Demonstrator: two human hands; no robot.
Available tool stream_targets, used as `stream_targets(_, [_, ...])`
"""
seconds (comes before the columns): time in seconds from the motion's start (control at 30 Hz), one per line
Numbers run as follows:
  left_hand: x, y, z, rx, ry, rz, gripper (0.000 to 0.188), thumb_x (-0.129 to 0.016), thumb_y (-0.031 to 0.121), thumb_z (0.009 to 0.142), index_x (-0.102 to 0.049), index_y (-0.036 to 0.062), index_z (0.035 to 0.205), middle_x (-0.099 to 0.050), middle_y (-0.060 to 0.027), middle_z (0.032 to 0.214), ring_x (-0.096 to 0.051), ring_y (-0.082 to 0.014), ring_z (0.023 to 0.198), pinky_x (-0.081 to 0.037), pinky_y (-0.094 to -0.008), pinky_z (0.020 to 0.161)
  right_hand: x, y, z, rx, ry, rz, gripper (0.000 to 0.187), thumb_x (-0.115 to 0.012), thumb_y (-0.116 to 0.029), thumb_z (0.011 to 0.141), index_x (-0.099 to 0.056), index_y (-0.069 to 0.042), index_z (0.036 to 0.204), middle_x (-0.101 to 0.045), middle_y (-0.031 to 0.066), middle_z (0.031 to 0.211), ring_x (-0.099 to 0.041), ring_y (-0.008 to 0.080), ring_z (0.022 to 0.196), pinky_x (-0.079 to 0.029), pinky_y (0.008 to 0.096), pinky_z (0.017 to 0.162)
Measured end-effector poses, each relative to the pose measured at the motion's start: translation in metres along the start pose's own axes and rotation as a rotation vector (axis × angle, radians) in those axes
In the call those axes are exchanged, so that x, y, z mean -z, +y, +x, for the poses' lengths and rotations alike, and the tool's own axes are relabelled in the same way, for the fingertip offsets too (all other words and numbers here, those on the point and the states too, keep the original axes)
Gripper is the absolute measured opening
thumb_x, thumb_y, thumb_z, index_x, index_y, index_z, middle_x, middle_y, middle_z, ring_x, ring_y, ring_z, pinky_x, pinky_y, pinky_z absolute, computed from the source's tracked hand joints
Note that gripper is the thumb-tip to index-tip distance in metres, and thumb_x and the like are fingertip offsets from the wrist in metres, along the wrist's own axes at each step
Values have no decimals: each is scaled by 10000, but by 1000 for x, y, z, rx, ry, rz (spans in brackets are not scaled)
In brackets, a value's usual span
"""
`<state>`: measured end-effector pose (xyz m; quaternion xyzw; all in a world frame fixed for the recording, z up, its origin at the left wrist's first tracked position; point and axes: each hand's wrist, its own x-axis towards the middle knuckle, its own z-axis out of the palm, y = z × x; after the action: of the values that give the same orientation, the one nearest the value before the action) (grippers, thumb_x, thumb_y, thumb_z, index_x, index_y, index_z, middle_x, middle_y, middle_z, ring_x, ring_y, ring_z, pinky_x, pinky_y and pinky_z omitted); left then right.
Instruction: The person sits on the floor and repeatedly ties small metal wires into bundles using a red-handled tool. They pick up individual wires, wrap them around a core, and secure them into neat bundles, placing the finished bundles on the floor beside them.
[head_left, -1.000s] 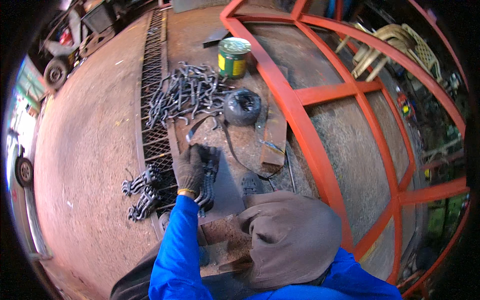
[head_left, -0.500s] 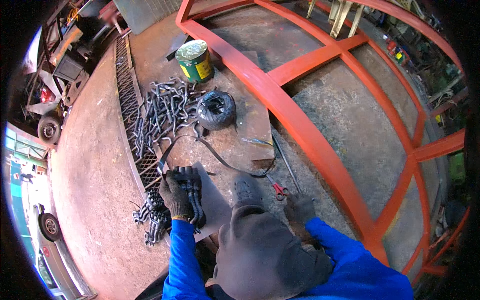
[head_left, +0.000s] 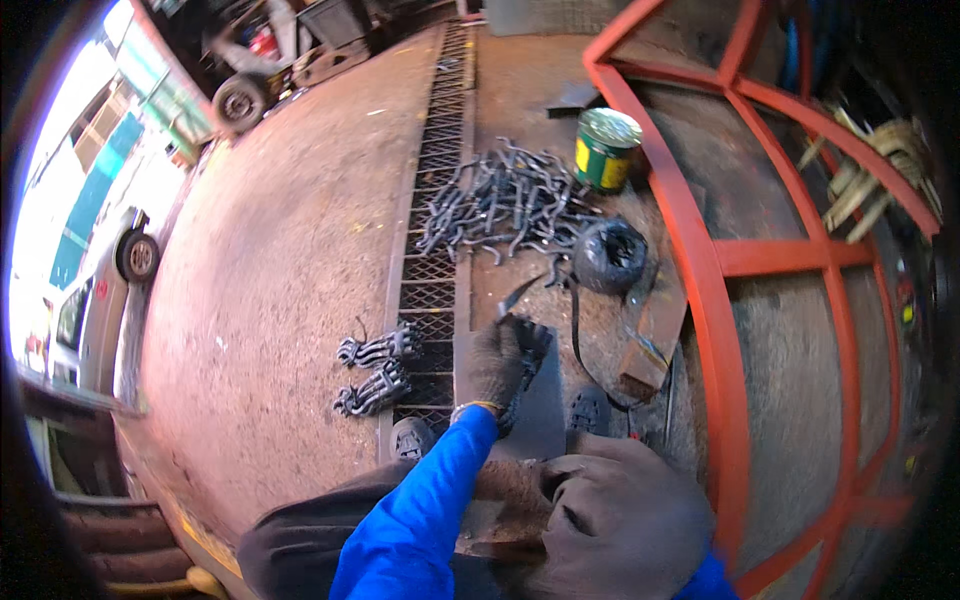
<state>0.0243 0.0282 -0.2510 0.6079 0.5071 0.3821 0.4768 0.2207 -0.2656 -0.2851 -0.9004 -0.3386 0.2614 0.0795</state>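
My left hand, in a dark knit glove, is closed on a bundle of bent metal rods, partly hidden behind the fingers. The end of a black strap sticks up by the fingertips; more strap curves down to the right. Under the hand lies a flat grey sheet. My right hand is out of view, with only a bit of its blue sleeve showing at the lower edge. Left of my hand lie two bundles of bent rods. Ahead is a loose pile of such rods.
A black plastic-wrapped coil sits beside the pile, with a green and yellow bucket behind it. A long metal grating runs through the floor. On the right stands a large red metal frame, near a wooden block.
The view has swung left, so the scene sits farther right. My right hand, earlier beside the red-handled scissors, has left the picture. My left hand stays at the rod bundle.
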Motion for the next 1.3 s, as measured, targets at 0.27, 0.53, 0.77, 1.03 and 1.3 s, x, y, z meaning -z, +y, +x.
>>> stream_targets(0.27, [-12,12,-1,44,13,199,282,-498,262,1000,-630,20,1059,-704,-145,963,-681,-276,897,-520,-395,781,24,-3,22,80,0,31,353,-606,-284,899,-583,-20,1133,-638,172,1060,-633,354,916,-513,473,771])
stream_targets(0.53, [4,43,-4,27,-55,259,385,-468,411,961,-625,61,997,-650,-236,930,-619,-430,902,-465,-512,779,49,-19,41,114,-94,202,406,-599,-316,905,-562,-14,1174,-637,167,1071,-636,336,910,-518,457,751])
stream_targets(0.77, [-6,25,2,30,-10,245,363,-485,383,934,-621,47,927,-638,-251,925,-611,-445,883,-453,-530,765,70,-39,63,98,-284,659,453,-592,-344,910,-544,-8,1210,-636,163,1080,-638,320,904,-522,443,734])
stream_targets(1.03, [-5,30,2,-33,-14,275,352,-495,357,924,-619,28,919,-635,-248,901,-609,-441,847,-469,-518,752,81,-99,122,264,-903,1280,507,-585,-376,915,-522,-2,1251,-635,158,1090,-641,301,898,-527,426,714])
stream_targets(1.3, [-15,15,2,-81,13,265,297,-519,321,921,-632,46,933,-633,-238,882,-607,-436,844,-470,-524,723,60,-147,159,419,-925,1215,629,-685,-358,875,-480,-8,1356,-637,125,1101,-643,240,870,-558,319,742])
